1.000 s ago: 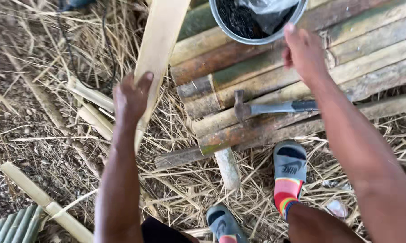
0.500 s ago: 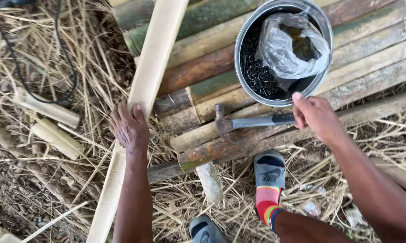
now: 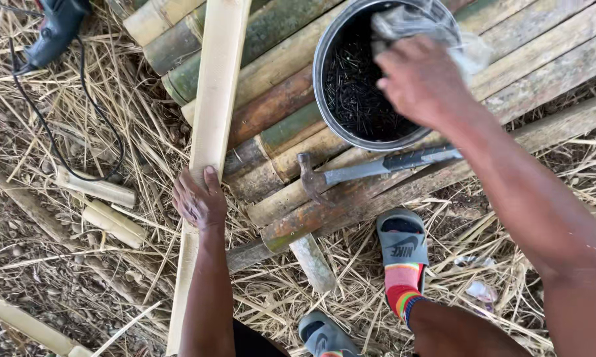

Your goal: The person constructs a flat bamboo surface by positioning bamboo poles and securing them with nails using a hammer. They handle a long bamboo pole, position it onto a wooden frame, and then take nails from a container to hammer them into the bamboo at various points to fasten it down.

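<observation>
My left hand (image 3: 198, 198) presses flat on a long pale split bamboo slat (image 3: 213, 112) that runs from the top of the view down to the straw. My right hand (image 3: 420, 79) reaches over a round metal pot (image 3: 327, 46) full of dark nails, fingers curled above the nails; whether it holds anything is hidden. A clear plastic bag (image 3: 410, 20) lies in the pot by that hand. A claw hammer (image 3: 370, 168) rests on the bamboo poles (image 3: 278, 99) just below the pot.
A power drill (image 3: 56, 26) with a black cord (image 3: 79, 132) lies at the top left on straw. Short bamboo offcuts (image 3: 106, 205) sit left of the slat. My feet in grey slippers (image 3: 400, 241) stand on the straw-covered ground.
My right hand has risen from the hammer handle to over the pot of nails. The view has shifted, and my left hand stays on the slat.
</observation>
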